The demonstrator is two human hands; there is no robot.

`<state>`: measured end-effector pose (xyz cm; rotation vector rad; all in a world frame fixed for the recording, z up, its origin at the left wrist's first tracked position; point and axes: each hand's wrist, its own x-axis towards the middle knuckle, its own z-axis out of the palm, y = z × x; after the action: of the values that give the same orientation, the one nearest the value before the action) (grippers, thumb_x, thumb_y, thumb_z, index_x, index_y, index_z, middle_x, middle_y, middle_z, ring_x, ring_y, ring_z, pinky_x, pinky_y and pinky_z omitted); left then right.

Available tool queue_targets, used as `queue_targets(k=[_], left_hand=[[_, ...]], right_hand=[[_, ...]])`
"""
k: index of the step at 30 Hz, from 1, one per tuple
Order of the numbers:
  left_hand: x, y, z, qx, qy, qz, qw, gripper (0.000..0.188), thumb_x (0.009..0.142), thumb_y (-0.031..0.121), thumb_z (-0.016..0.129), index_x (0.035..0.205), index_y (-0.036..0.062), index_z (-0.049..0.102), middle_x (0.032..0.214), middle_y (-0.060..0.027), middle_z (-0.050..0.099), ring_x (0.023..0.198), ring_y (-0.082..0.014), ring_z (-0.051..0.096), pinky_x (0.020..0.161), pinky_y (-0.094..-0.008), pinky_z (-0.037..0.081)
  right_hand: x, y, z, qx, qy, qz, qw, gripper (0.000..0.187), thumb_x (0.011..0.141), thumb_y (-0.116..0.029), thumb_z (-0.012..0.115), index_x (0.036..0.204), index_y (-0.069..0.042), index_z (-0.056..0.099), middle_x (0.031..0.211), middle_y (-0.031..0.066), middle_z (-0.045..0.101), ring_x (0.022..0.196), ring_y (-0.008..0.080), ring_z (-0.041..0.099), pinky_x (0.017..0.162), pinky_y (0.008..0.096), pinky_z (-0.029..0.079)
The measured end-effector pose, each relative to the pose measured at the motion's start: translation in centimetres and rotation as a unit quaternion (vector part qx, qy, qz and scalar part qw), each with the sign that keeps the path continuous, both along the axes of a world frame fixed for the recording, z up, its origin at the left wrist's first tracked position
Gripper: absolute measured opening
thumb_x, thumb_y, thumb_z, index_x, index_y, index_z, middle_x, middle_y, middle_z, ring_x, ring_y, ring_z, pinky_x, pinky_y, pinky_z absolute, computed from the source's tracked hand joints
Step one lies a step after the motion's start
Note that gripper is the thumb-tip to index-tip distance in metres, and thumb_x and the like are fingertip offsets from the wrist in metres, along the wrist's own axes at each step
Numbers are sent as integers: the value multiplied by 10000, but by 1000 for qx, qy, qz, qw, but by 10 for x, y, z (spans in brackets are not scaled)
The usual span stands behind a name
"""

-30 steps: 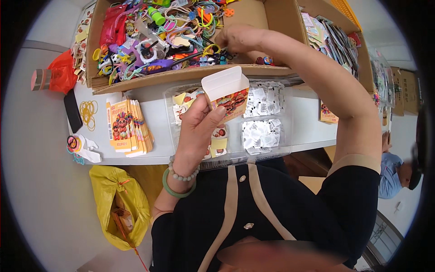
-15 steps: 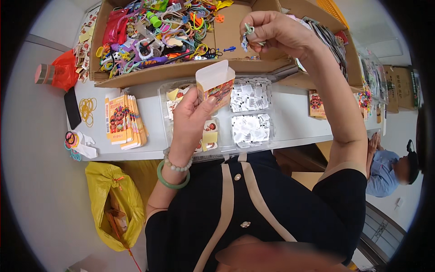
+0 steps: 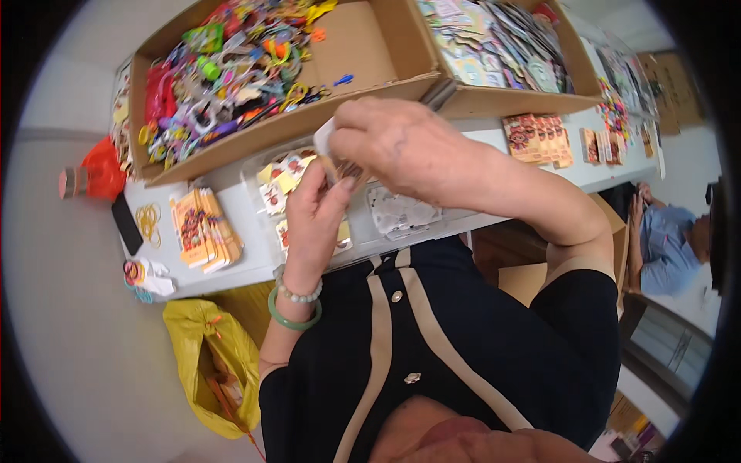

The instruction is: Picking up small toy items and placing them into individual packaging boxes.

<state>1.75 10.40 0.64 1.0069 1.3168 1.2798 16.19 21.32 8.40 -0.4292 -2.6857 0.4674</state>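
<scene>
My left hand (image 3: 310, 220) is closed around a small orange printed card box (image 3: 349, 171), held tilted above the clear tray. Its white flap (image 3: 323, 140) stands up at the top. Directly over the box's mouth is my right hand (image 3: 394, 143), its fingers curled down and hiding the opening. What those fingers hold, if anything, is hidden. Under the hands, the clear tray (image 3: 255, 176) carries picture stickers (image 3: 272, 197) on the left and small white printed slips (image 3: 401, 212) on the right. My left wrist wears a green bangle and a beaded bracelet.
A cardboard box (image 3: 255, 131) of mixed small toys stands behind, beside another of flat shiny packets (image 3: 494, 46). Stacked printed boxes (image 3: 202, 231), rubber bands (image 3: 148, 224) and a black phone (image 3: 126, 224) lie left. More printed boxes (image 3: 538, 139) lie right. A yellow bag (image 3: 181, 332) hangs below; a person (image 3: 668, 243) sits right.
My right hand has come down and toward me from above the cardboard box to the small box's mouth. The trinket it pinched is out of sight. The whole view has tilted.
</scene>
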Motion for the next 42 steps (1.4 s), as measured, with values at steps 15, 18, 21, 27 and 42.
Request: queue_targets(k=[15,18,21,27,42], left_hand=[[-2,17,1,-32,-35,-9,999,361,897,65,567,1240,-28,504,1127,-44,563,1027,-116,519,906,-250,403],[-6,21,-3,-18,-20,-42,999,394,891,52,574,1268,-27,489,1124,-38,561,1028,-112,517,910,-249,400],[-3,24,-4,-25,-43,-45,998,392,893,46,572,1269,-27,490,1133,-36,559,1030,-112,519,917,-255,401],[-4,26,-7,-38,-65,-25,997,385,892,52,585,1262,-19,503,1118,-23,566,1011,-91,518,895,-233,404],[2,5,0,-41,-13,-18,999,263,877,79,596,1122,-15,576,857,60,520,716,-17,411,621,-161,344]], right_hand=[[52,131,-9,41,-26,-280,959,230,824,-145,591,1032,-65,644,848,145,648,829,282,649,690,338,512],[79,219,-61,70,-245,-325,911,129,710,-56,644,828,-4,657,679,129,634,720,233,634,645,339,500],[85,284,-133,10,-312,-295,903,294,798,-229,619,1054,-86,648,896,148,664,834,283,653,708,362,503],[83,254,-143,-122,-140,-284,941,396,778,-308,645,1069,-40,632,1002,199,654,849,292,652,746,381,497],[50,62,48,-384,159,-169,894,267,807,11,598,1074,-8,591,897,75,647,762,133,616,634,226,508]])
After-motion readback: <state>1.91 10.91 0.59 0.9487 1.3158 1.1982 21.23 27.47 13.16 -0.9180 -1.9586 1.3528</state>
